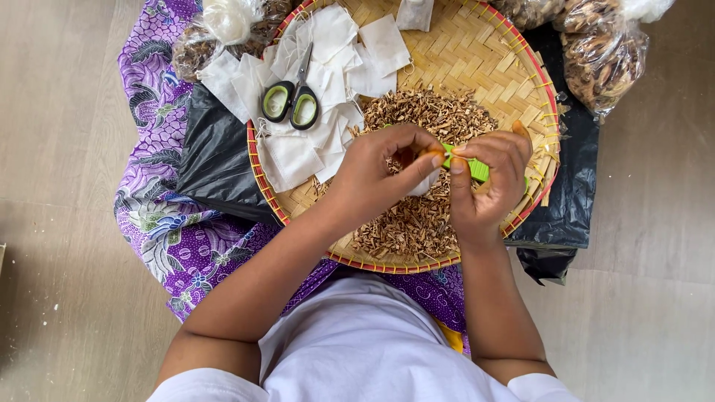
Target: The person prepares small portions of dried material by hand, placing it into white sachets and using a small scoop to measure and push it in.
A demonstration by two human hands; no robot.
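Both my hands are over the round woven bamboo tray [477, 52], working close together above the pile of dried herb pieces [417, 223]. My left hand [372, 175] is closed in a pinch; thumb and fingers grip a small white filter bag [426, 183], mostly hidden under the fingers. My right hand [488, 182] is curled shut around a green scoop [477, 170], its tip at the bag. I judge this as the filling step: herb going into the pouch. How full the bag is, I cannot tell.

The next move, as I read it, calls for keeping the bag mouth open and the scoop level, then a short dip to the pile just below.

Edges and room: the tray's red rim [262, 175] lies near my left wrist and the right rim just beside my right hand. The heap of empty white bags [298, 152] with green-handled scissors [292, 100] on top fills the tray's upper left. Bare weave is free at upper right. Off the tray: black plastic bags [216, 160] on both sides, purple patterned cloth [160, 223] beneath, and clear sacks of dried material [603, 59] at top right. The wooden floor [59, 149] lies beyond.
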